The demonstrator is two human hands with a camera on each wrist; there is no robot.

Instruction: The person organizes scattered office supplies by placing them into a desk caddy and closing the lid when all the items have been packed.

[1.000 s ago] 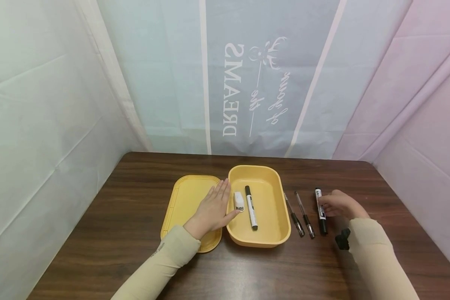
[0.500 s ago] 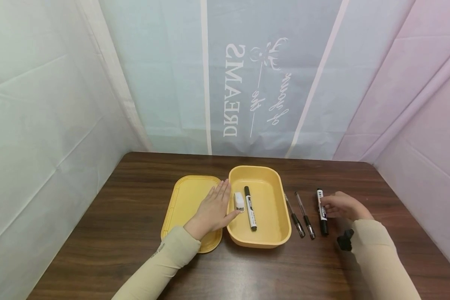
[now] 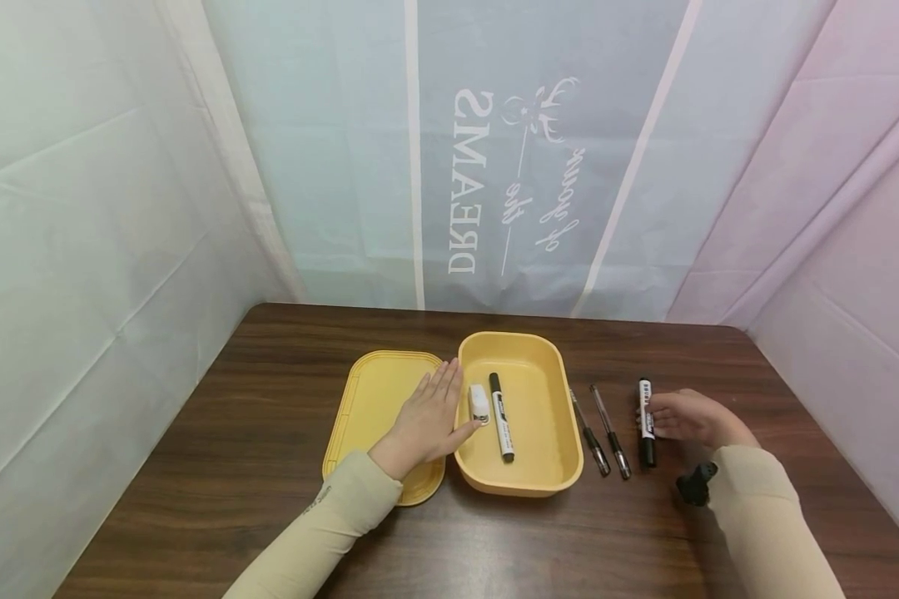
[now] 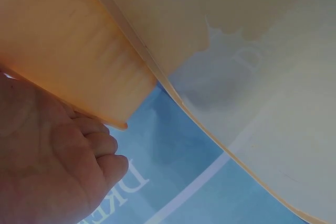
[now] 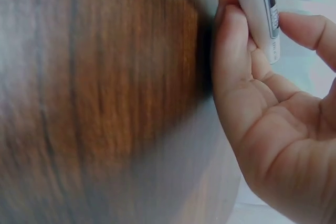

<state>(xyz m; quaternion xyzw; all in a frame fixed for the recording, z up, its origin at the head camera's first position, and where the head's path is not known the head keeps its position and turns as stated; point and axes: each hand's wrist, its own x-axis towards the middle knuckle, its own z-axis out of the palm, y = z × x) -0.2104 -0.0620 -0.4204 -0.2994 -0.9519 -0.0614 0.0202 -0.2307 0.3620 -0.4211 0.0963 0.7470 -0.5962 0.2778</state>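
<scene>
My left hand [image 3: 424, 420] lies with straight fingers along the left side of a yellow plastic box [image 3: 537, 424], its thumb reaching over the rim. The left wrist view has the fingers [image 4: 105, 148] next to an orange-yellow edge. Inside the box are a black-capped white marker [image 3: 503, 424] and a small white block [image 3: 479, 403] with dark print at its near end. To the right, my right hand [image 3: 692, 418] pinches a second black-and-white marker [image 3: 647, 416]. In the right wrist view that marker [image 5: 258, 17] sits between thumb and fingers, close beside the wooden tabletop.
Two clear pens with black grips, one [image 3: 590, 437] by the box and another [image 3: 610, 433] beside it, lie between box and right hand. A yellow lid [image 3: 370, 416] lies left of the box, partly under the left forearm. Cloth walls [image 3: 345, 166] surround the dark wooden table [image 3: 524, 549].
My right hand has shifted slightly to the right, and the pinched marker has moved a little right with it. The left hand has stayed at the box.
</scene>
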